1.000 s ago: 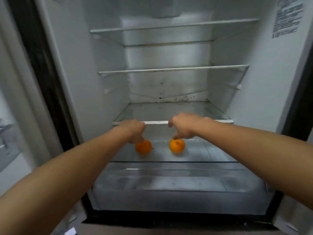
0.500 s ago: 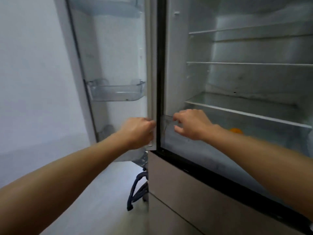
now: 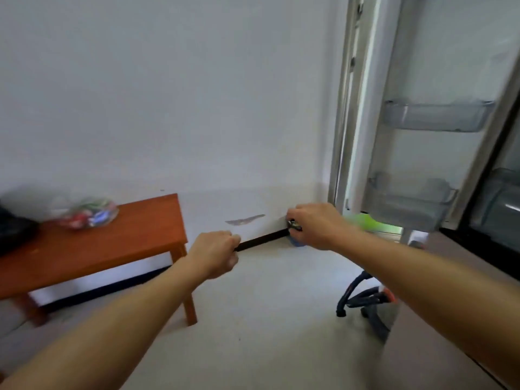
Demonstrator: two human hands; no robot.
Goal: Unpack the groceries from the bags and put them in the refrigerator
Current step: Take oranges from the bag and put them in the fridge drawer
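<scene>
Orange-brown table (image 3: 118, 243), white wall (image 3: 168, 94) (grey smudge), black baseboard (image 3: 261, 240).

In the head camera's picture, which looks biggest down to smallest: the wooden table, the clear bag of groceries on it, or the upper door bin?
1. Wooden table, clearly largest.
2. Upper door bin.
3. Clear bag of groceries.
The bin and bag look close; differing distance makes that order unsure.
</scene>
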